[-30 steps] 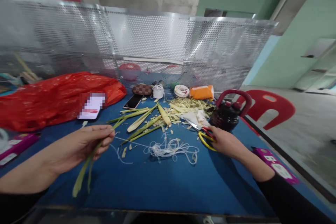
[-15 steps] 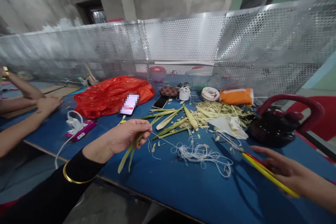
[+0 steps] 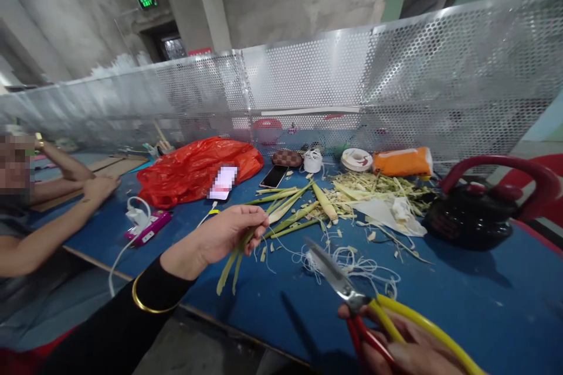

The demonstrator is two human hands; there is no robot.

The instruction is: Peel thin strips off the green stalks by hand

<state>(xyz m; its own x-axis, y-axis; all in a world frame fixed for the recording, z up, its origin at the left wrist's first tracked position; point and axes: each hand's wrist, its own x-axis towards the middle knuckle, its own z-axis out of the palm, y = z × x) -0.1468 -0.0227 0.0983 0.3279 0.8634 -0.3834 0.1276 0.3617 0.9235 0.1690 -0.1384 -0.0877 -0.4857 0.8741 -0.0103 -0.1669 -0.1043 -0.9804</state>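
My left hand (image 3: 235, 234) is closed in a pinch on a few green leaf strips (image 3: 229, 272), whose ends hang below the palm. A thin white string (image 3: 281, 246) runs from near its fingertips toward a loose tangle of white string (image 3: 352, 266) on the table. In my right hand (image 3: 396, 340) is a pair of scissors (image 3: 341, 281) with red and yellow handles. Their blades point up and left over the tangle and look closed or nearly so. Behind my left hand lie several pale green stalks (image 3: 294, 214).
A pile of plant scraps (image 3: 382, 187) and white paper (image 3: 396, 217) lie beside a dark kettle (image 3: 470, 217). Left are a red plastic bag (image 3: 185, 170), phone (image 3: 223, 183) and purple power strip (image 3: 152, 228). Another person's arm (image 3: 57, 222) rests at far left. A perforated metal screen (image 3: 303, 82) stands behind.
My right hand has picked the scissors up from the right side and brought them left, over the string tangle. My left hand keeps its pinch on the leaf strips. The view has shifted slightly.
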